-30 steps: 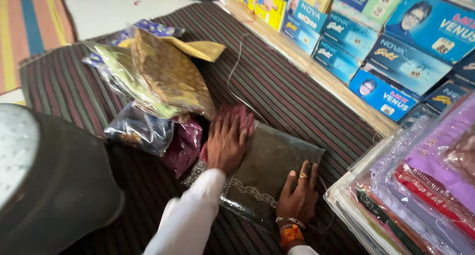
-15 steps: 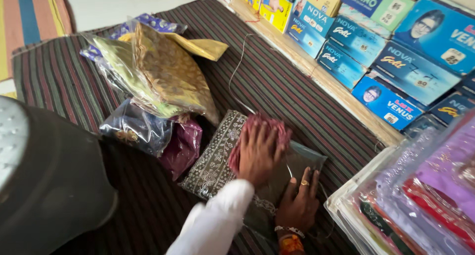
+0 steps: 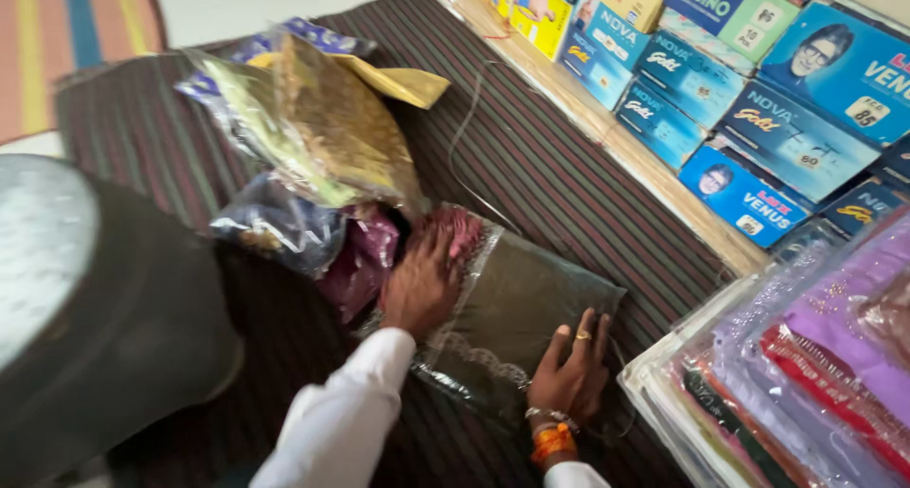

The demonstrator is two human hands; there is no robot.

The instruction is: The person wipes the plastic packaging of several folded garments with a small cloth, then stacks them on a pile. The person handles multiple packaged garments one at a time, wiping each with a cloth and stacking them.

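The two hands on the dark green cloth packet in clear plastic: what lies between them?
In the head view, only the dark green cloth packet lies between left hand and right hand; both press on it.

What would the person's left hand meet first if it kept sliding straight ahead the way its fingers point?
Probably the heap of clear-wrapped folded fabrics. The left hand lies flat on the dark green packet, fingers pointing up-left toward the heap; the maroon bundle sits just beside that line.
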